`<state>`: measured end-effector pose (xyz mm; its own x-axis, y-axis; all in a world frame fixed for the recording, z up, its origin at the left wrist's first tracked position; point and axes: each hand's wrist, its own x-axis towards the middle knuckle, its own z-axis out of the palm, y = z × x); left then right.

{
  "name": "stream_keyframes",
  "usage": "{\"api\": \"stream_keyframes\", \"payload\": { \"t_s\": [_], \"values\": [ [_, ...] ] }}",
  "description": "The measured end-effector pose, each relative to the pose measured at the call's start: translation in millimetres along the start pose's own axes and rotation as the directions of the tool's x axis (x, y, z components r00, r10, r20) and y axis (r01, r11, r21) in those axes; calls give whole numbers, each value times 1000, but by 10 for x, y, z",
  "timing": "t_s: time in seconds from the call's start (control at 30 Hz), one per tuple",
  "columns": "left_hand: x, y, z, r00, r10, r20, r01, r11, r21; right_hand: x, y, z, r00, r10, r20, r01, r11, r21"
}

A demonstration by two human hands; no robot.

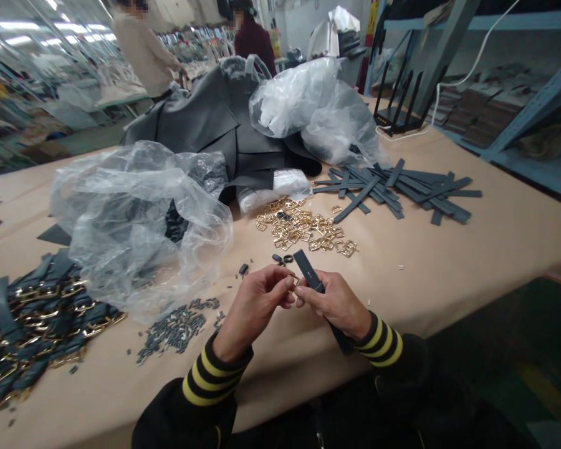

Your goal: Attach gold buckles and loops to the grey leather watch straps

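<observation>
Ctr frame, L hand (264,292), fingers nearly closed, pinched a gold buckle (296,280); R hand (340,300) curled tight round a dark strap (305,264). Keeping it flat prob. helped alignment.

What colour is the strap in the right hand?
Dark grey; the strap shows best in the head view.

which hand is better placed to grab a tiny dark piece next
Likely the left hand, though apparently pinching a gold piece: the tiny dark pieces lie on its side; the right hand is farther away, holding a dark strap.
</observation>
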<state>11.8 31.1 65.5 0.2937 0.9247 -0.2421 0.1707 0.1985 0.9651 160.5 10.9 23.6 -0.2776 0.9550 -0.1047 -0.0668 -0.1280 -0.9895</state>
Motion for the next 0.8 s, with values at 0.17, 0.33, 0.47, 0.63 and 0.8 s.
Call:
{"api": "stream_keyframes", "payload": {
  "t_s": [0.17,0.33,0.47,0.63,0.8],
  "values": [
    [-106,-95,44,999,-21,-24,20,999,-41,-89,29,-55,999,-10,46,12,999,-52],
    [-193,-75,45,992,43,-119,-31,994,100,-141,28,-87,999,17,28,-13,985,-170],
    [-226,-20,47,991,72,-110,-53,985,164,-183,59,-83,986,162,32,-158,981,-113],
    [-270,-66,94,961,275,14,-263,904,336,-223,79,-115,947,270,171,-311,905,292],
    [-289,-142,92,862,432,264,-506,752,423,-237,82,-144,898,269,348,-418,767,487]
  ]
}}
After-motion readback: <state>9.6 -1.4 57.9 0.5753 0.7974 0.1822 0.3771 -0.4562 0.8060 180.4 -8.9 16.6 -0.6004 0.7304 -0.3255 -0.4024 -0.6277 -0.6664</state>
